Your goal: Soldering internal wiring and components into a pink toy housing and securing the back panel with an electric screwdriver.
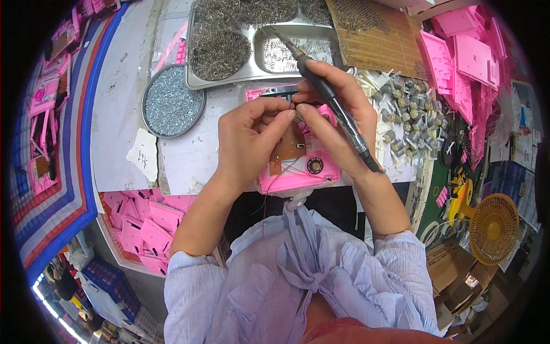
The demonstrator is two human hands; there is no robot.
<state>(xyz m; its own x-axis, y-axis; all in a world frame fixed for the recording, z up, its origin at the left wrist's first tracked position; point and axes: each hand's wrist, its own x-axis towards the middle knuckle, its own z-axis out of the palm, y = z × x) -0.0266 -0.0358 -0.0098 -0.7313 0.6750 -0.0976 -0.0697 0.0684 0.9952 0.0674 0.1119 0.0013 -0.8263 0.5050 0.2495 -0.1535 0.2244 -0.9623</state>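
Observation:
My left hand (249, 135) and my right hand (341, 109) meet over a pink plastic housing (298, 182) at the bench's near edge. Their fingertips pinch thin wires (293, 106), partly hidden by the fingers. Across my right palm lies a black pen-shaped tool (329, 94), its long grey metal tip pointing away and to the left. Whether it is a screwdriver or a soldering iron I cannot tell. Inside the housing are a brown circuit board (291, 146), several loose wires and a round black part (314, 165) with a metal centre.
Beyond the housing stands a metal tray (260, 71) of small springs; a round dish (174, 102) of screws is left of it. Small motors (409, 109) with white parts pile up at right. Pink panels fill a box (129, 264) at lower left. A yellow fan (494, 229) stands right.

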